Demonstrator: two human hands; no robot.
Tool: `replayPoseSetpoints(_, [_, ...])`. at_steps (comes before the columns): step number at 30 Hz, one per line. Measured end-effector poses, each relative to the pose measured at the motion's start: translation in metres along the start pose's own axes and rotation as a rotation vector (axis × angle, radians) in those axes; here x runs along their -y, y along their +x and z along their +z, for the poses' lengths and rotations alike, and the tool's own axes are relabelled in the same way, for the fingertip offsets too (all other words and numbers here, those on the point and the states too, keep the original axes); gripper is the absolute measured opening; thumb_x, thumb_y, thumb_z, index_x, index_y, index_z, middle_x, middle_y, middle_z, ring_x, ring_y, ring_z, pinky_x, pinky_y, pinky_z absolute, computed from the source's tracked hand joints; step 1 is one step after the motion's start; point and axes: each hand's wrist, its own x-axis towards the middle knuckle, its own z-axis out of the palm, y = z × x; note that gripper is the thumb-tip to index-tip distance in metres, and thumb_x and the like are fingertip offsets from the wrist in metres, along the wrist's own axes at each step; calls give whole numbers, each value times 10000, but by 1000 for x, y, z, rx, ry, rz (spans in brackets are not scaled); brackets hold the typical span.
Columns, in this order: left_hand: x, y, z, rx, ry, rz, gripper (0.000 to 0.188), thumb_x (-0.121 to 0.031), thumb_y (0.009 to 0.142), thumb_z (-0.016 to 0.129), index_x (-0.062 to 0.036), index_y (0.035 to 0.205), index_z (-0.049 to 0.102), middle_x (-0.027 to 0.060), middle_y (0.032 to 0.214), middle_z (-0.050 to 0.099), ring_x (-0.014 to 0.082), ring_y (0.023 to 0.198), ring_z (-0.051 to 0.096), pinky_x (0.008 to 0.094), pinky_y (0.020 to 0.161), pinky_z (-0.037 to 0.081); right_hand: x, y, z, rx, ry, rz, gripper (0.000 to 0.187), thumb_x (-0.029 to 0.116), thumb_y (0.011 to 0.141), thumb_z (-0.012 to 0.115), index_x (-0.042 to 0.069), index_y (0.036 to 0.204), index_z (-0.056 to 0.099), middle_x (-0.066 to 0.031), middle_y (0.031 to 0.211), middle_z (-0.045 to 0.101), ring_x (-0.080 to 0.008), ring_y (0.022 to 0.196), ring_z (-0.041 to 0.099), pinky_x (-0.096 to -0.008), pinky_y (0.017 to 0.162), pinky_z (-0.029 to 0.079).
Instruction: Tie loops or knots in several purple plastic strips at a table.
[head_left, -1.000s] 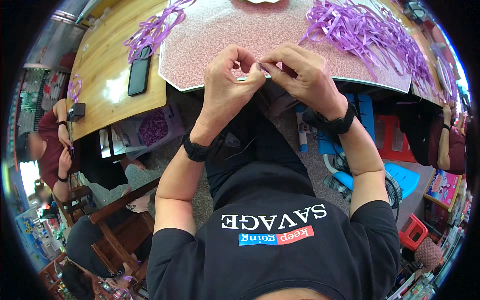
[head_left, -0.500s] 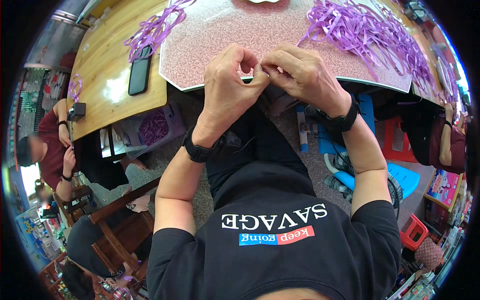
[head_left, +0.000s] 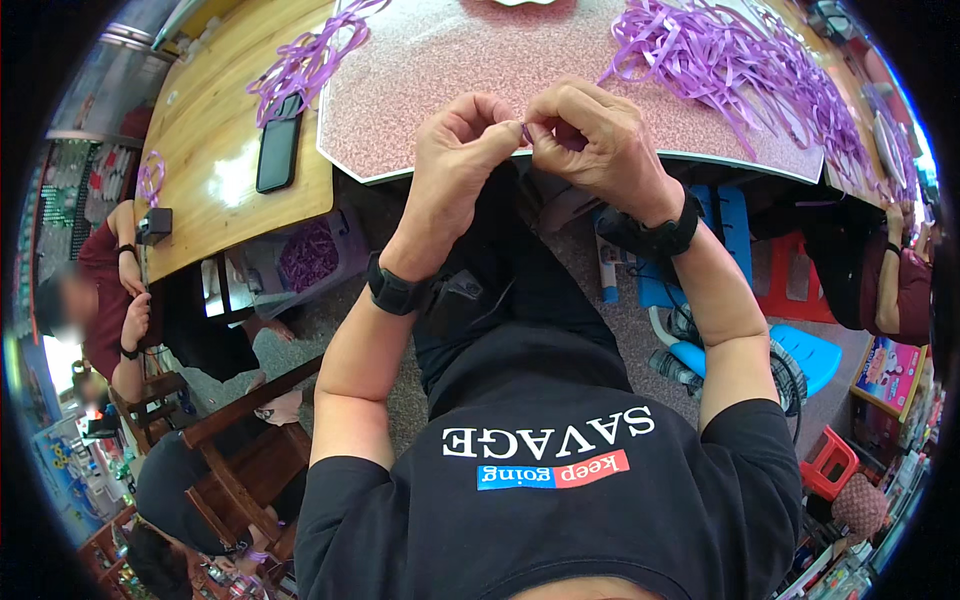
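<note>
Both of my hands meet above the near edge of the pink speckled table [head_left: 430,110], fingertips almost touching. My left hand [head_left: 462,160] is closed in a pinch of thumb and forefinger. My right hand [head_left: 592,140] pinches from the other side. Between the fingertips shows a small purple piece of ribbon [head_left: 526,134]; most of it is hidden by the fingers. A large heap of purple ribbon loops [head_left: 700,65] lies on the tabletop beyond my right hand. A smaller bunch of ribbon loops [head_left: 310,60] lies to the left, across the table's edge.
A black phone [head_left: 278,150] lies on the wooden table [head_left: 215,130] at left. Below stands a clear bin [head_left: 345,255] of purple ribbon. Blue stools [head_left: 805,350] and a red stool [head_left: 830,465] are at right. Co-workers sit at far left [head_left: 100,320] and far right [head_left: 905,290].
My right hand has shifted slightly up and left and its fingers have turned. My left fingers have straightened a little, and the purple piece between the fingertips shows more clearly.
</note>
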Motion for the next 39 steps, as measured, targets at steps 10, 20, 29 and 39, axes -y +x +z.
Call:
replayPoseSetpoints(10, [-11, -1, -1, 21, 910, 339, 122, -132, 877, 695, -30, 916, 640, 10, 843, 654, 105, 782, 593, 282, 745, 474, -10, -3, -3, 71, -130, -134, 155, 32, 817, 704, 33, 951, 627, -100, 835, 612, -243, 681, 624, -326, 601, 510])
replayPoseSetpoints(20, [-2, 2, -4, 51, 479, 54, 72, -97, 895, 666, -50, 931, 625, -39, 865, 606, 73, 807, 562, 253, 765, 464, -8, -6, -2, 56, -12, -11, 152, 25, 838, 690, 20, 973, 620, -50, 822, 618, -139, 681, 609, -260, 578, 475])
replayPoseSetpoints(29, [-2, 1, -5, 33, 125, 36, 48, -57, 877, 647, -43, 907, 612, -41, 844, 594, 43, 772, 542, 193, 729, 434, 0, -10, 5, -4, 550, 567, 137, 83, 883, 696, 32, 1009, 676, -6, 764, 627, -35, 726, 588, -202, 643, 475])
replayPoseSetpoints(39, [-12, 0, 2, -74, 942, 392, 89, -59, 800, 678, -12, 827, 608, 27, 721, 594, 110, 701, 558, 256, 664, 469, -1, -1, -6, 62, -159, -113, 188, 35, 825, 729, 19, 1007, 682, -109, 928, 658, -258, 745, 663, -317, 631, 533])
